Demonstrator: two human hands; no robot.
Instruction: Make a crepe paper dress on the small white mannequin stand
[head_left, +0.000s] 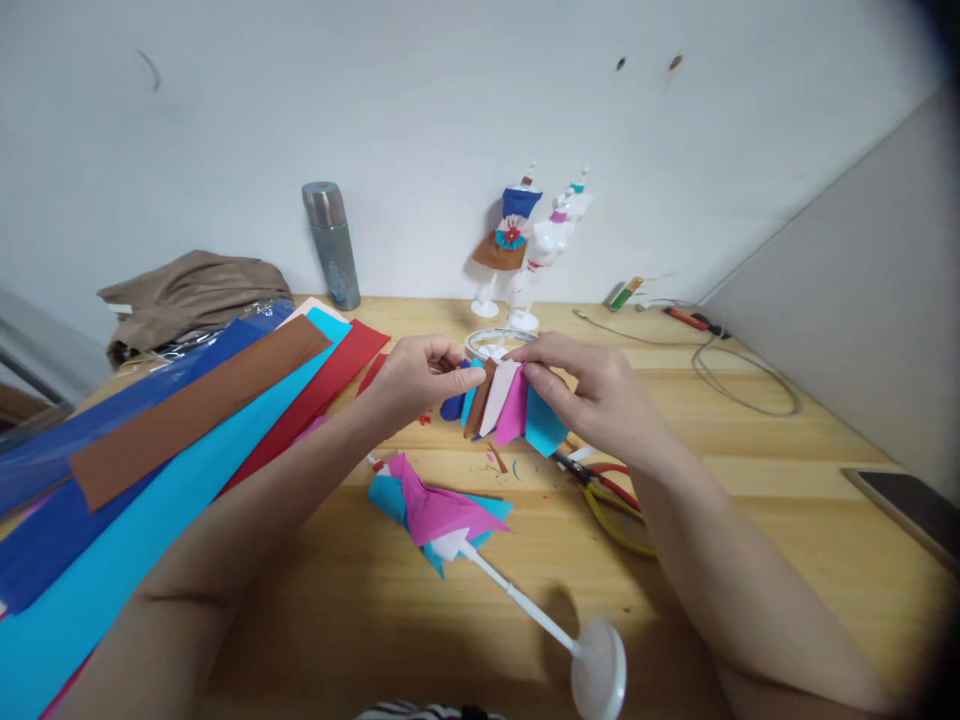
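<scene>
A row of overlapping fabric pieces [498,400] in blue, turquoise, brown, pale pink, magenta and teal hangs between my hands above the table. My left hand [431,375] pinches its left end near the blue and brown pieces. Thumb and fingers of my right hand [581,385] are closed on its top edge near the magenta and teal pieces. Below lies a small white mannequin on a stand [517,600], dressed in magenta and turquoise cloth [442,510]. Scissors [611,500] with red and yellow handles are partly hidden behind my right forearm.
Fabric strips [202,410] cover the left side, beside a brown cloth [199,290]. A flask [331,245], dressed mannequins [517,225] and a tape roll [480,342] stand further back. A cable [701,365] and a phone [907,505] lie right.
</scene>
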